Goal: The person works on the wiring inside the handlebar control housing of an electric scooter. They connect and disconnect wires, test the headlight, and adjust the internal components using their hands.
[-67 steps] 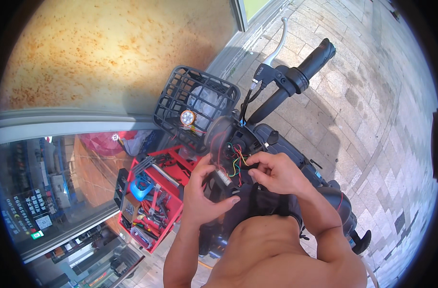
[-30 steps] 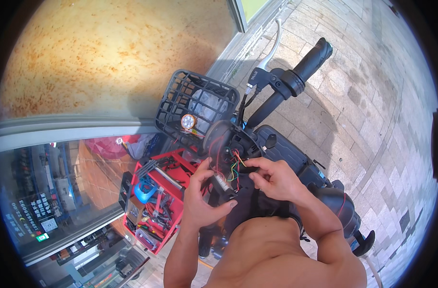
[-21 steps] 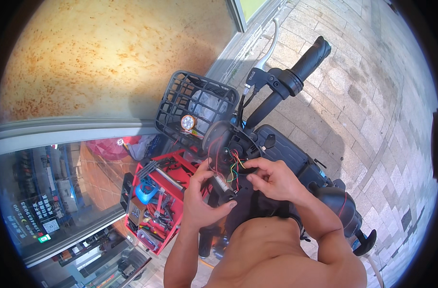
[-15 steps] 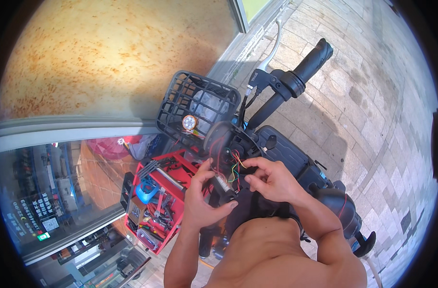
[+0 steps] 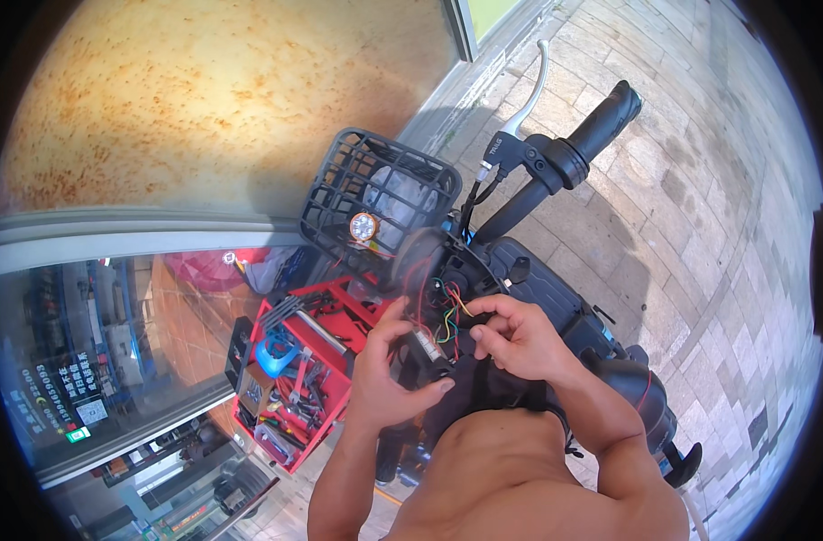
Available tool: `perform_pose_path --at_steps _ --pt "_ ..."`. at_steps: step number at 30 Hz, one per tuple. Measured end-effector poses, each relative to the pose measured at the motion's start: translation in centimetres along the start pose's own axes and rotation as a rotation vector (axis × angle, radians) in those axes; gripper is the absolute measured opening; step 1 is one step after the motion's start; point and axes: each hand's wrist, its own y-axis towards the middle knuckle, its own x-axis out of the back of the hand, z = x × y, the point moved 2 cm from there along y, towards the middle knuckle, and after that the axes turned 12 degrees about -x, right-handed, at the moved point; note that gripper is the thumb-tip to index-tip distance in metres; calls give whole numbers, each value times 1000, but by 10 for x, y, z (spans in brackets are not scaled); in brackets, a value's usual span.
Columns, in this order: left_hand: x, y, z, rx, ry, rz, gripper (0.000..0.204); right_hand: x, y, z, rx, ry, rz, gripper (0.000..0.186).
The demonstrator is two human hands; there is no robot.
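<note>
1. Coloured wires: at the open housing's lower edge.
2. Right hand: fingertips at yellow wire; cannot tell whether pinching.
3. Left hand: thumb and fingers spread around dark module.
4. Hands scarcely shifted within a second: handling appears unfinished.

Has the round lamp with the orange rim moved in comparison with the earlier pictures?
No. Against the bars of the black basket, the round lamp stays in about the same place; both appear slightly farther right, as the view shifted.
</note>
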Motion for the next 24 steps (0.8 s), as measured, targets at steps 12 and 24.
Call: perform_pose_path --at_steps 12,24 --pt "-1 1 -1 -13 28 -15 78 -5 3 10 460 -548 -491 15" --pt "0 1 -1 -17 50 -10 78 -3 8 30 553 -721 -573 21"
